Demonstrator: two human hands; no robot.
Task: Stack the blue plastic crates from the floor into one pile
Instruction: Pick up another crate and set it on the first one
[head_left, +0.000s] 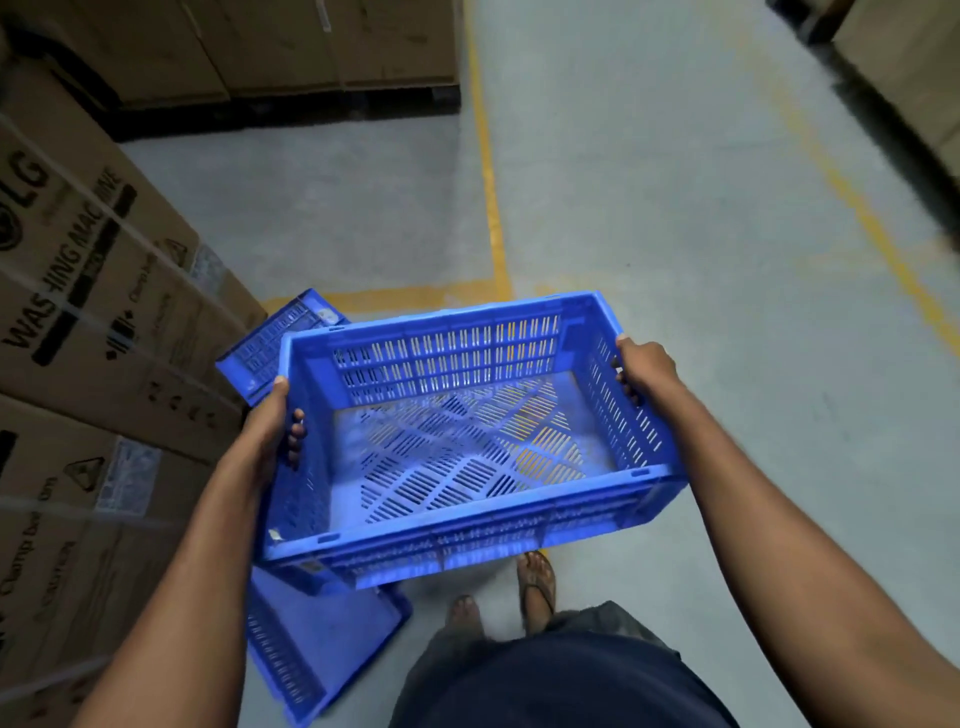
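I hold an empty blue slotted crate (457, 525) in the air at waist height, open side up. My left hand (272, 421) grips its left short wall, fingers through the handle slot. My right hand (644, 366) grips the right short wall the same way. Below and to the left, a second blue crate (317, 644) lies on the floor, partly hidden by the held one. A third blue crate (278, 343) shows behind the held crate's far left corner, tilted against the cartons.
Tall cardboard cartons (78, 322) marked as washing machines line the left side. More cartons on a dark pallet (291, 104) stand at the back. Yellow lines (491, 197) mark the grey concrete floor. My sandalled feet (535, 582) are below the crate.
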